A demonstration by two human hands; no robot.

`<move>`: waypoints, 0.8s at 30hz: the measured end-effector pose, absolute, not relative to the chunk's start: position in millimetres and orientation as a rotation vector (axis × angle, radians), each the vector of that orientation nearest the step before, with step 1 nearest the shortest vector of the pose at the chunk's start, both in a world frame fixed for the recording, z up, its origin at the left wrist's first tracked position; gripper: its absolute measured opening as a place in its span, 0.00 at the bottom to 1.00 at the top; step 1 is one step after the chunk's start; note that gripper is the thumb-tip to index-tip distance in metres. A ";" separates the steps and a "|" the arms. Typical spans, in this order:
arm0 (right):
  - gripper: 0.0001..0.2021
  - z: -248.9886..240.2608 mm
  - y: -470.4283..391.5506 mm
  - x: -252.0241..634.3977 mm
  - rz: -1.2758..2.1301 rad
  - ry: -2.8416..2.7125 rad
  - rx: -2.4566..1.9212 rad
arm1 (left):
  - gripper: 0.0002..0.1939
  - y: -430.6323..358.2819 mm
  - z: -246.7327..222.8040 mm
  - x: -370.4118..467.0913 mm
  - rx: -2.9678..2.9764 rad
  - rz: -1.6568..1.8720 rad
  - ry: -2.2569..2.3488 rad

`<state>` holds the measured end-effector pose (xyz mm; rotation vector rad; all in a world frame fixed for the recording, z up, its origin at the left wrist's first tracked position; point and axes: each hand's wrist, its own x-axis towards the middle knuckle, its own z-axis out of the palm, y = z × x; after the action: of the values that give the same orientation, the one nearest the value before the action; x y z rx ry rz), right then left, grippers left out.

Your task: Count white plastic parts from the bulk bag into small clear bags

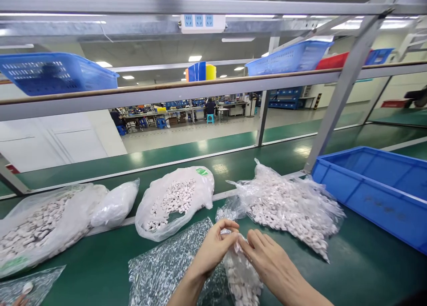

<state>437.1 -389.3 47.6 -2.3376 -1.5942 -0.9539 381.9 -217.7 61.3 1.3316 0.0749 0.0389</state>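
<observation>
Both my hands meet at the gathered neck of a clear plastic bag [242, 275] filled with small white parts. My left hand [216, 241] pinches the neck from the left, thumb and forefinger together. From the right, my right hand [267, 255] grips the same neck with curled fingers. The lower part of the bag hangs or rests below my fingers, partly cut off by the bottom edge. Under it and to the left lies a crinkled sheet of clear plastic [167, 266]. Just beyond my hands is a large clear bag of white parts [283, 203].
An open white bag of small parts [176, 199] stands left of centre. Further left are a stuffed white bag [116, 203] and another open bag [40, 226]. A blue crate [373, 199] sits at right. Another person's fingers [20, 300] show at the lower left. A metal frame post [340, 83] rises behind.
</observation>
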 end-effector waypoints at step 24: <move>0.09 27.6 -416.8 419.8 -0.403 -1.117 -2.183 | 0.10 -222.3 -0.3 411.9 1.221 0.243 0.226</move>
<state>419.8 -416.8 27.6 -2.1833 -1.1173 -0.4027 411.9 -222.3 -0.3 1.2211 0.2264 0.2428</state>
